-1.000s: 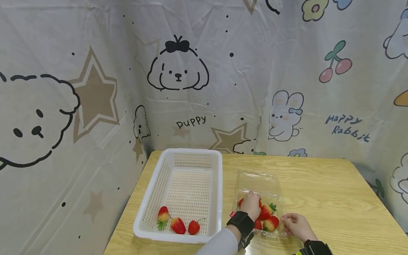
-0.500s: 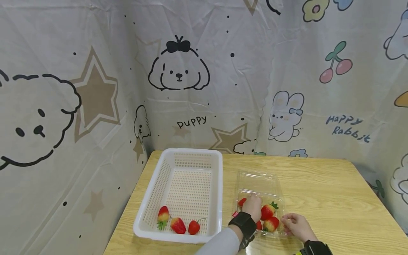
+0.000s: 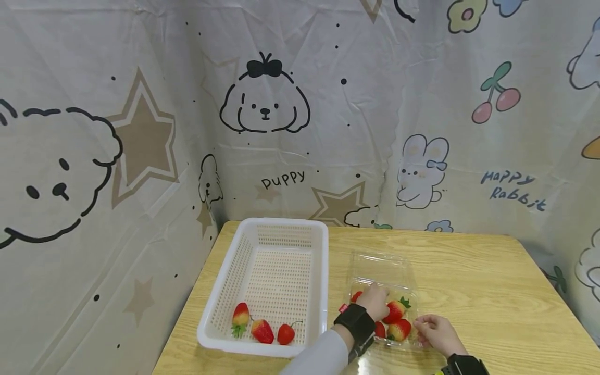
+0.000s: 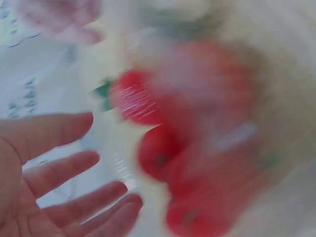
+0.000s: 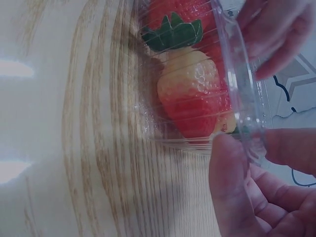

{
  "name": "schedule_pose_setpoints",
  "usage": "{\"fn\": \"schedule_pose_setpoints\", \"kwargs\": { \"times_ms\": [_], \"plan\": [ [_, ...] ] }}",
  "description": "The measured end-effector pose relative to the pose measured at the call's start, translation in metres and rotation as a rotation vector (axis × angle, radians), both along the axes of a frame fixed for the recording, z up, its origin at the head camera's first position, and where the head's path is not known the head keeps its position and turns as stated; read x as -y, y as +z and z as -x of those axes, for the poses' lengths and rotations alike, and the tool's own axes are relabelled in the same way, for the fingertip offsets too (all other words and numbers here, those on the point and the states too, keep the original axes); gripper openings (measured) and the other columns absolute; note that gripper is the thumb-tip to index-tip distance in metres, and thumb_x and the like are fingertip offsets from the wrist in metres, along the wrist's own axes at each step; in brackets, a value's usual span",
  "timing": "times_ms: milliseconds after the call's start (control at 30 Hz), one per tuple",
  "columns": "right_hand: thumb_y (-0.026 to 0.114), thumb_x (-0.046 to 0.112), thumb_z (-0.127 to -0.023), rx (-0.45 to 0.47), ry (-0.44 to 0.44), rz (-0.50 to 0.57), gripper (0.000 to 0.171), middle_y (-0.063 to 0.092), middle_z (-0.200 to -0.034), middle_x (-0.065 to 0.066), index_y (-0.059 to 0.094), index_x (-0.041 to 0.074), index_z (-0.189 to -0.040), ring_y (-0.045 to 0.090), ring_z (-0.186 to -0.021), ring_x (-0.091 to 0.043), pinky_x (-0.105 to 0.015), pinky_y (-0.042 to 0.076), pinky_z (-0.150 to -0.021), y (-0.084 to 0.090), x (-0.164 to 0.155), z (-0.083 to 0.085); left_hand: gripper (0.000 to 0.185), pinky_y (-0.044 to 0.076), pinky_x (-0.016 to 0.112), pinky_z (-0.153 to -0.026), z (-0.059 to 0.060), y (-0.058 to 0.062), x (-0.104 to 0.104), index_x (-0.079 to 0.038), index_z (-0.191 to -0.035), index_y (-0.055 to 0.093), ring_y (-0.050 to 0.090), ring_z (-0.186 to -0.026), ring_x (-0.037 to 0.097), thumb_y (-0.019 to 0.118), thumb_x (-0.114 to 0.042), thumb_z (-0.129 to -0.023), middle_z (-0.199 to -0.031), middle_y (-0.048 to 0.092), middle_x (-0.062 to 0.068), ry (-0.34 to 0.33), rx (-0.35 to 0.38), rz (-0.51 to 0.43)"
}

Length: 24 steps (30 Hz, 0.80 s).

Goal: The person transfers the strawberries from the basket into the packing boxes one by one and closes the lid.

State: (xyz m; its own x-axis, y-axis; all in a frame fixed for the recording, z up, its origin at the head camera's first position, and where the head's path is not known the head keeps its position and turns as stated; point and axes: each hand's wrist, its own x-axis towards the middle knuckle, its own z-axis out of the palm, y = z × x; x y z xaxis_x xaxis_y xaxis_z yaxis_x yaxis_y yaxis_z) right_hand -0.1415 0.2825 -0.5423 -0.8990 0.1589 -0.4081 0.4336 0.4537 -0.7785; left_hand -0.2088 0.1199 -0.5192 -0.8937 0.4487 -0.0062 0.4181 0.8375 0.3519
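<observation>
A clear plastic clamshell box (image 3: 380, 266) lies on the table with its lid folded back, holding several red and yellow strawberries (image 3: 399, 329). My left hand (image 3: 374, 303) reaches over the box's left part. Its fingers (image 4: 61, 173) look extended and apart in the left wrist view, beside red strawberries (image 4: 136, 96), with nothing seen between them. At the box's near right corner, my right hand (image 3: 439, 334) pinches the rim between thumb and finger. Through the clear wall the right wrist view shows a strawberry (image 5: 190, 94). My left hand covers part of the fruit.
Left of the box stands a white perforated basket (image 3: 324, 281). Near its front wall lie a strawberry with green leaves (image 3: 241, 312), a second strawberry (image 3: 262, 331) and a small red fruit with a stem (image 3: 286, 334). A printed cloth (image 3: 300, 156) hangs behind the table.
My left hand shifts slightly among the strawberries, and one strawberry beside it sits a little farther right. My right hand keeps its hold on the rim. The basket's contents stay put.
</observation>
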Motion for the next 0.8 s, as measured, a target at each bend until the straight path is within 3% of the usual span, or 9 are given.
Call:
{"fn": "schedule_pose_setpoints", "kwargs": {
  "times_ms": [100,233,333,500,667,800],
  "plan": [
    [0.052,0.009,-0.091,-0.006,-0.005,-0.002,0.026,0.060,-0.071,-0.007,0.052,-0.014,-0.103,0.056,-0.061,-0.015,-0.031,0.051,-0.058,0.000,0.000,0.000,0.029,0.045,0.017,-0.067,0.006,0.021,0.005,-0.011,-0.102,0.069,0.059,-0.082,0.008,0.067,-0.010,-0.073,-0.094,0.065,-0.001,-0.030,0.048,-0.053],
    [0.052,0.008,-0.090,-0.017,-0.010,0.010,0.025,0.060,-0.071,-0.008,0.052,-0.015,-0.102,0.056,-0.061,-0.015,-0.031,0.051,-0.058,-0.001,0.000,-0.001,0.034,0.046,0.020,-0.077,0.016,0.052,0.019,-0.011,-0.113,0.064,0.058,-0.094,0.009,0.066,-0.014,-0.079,-0.107,0.063,0.001,-0.046,0.042,-0.128],
    [0.052,0.007,-0.090,-0.016,-0.010,0.018,0.026,0.060,-0.072,-0.008,0.052,-0.015,-0.103,0.056,-0.062,-0.015,-0.031,0.052,-0.058,-0.001,0.000,-0.001,0.038,0.045,0.023,-0.085,0.023,0.076,0.035,-0.012,-0.119,0.060,0.056,-0.105,0.014,0.064,-0.018,-0.082,-0.117,0.059,0.005,-0.080,-0.007,-0.189],
    [0.052,0.008,-0.091,-0.010,-0.008,0.003,0.027,0.060,-0.072,-0.008,0.052,-0.015,-0.103,0.056,-0.062,-0.015,-0.031,0.051,-0.059,0.001,0.000,-0.001,0.043,0.040,0.026,-0.095,0.035,0.108,0.067,-0.012,-0.127,0.053,0.049,-0.117,0.018,0.061,-0.019,-0.086,-0.129,0.051,0.007,-0.211,-0.121,-0.255],
    [0.052,0.008,-0.091,-0.016,-0.006,0.001,0.026,0.060,-0.072,-0.008,0.052,-0.015,-0.103,0.056,-0.062,-0.015,-0.031,0.051,-0.059,0.005,0.001,-0.001,0.043,0.039,0.025,-0.095,0.041,0.125,0.098,-0.010,-0.127,0.053,0.049,-0.117,0.018,0.062,-0.018,-0.086,-0.128,0.050,0.007,-0.315,-0.231,-0.265],
    [0.051,0.008,-0.091,-0.009,-0.010,-0.002,0.024,0.059,-0.070,-0.007,0.053,-0.014,-0.102,0.055,-0.061,-0.015,-0.031,0.051,-0.058,0.003,0.002,-0.001,0.048,0.037,0.030,-0.099,0.042,0.126,0.124,-0.009,-0.131,0.049,0.046,-0.120,0.021,0.063,-0.017,-0.085,-0.131,0.048,0.010,-0.353,-0.237,-0.227]
  ]
}}
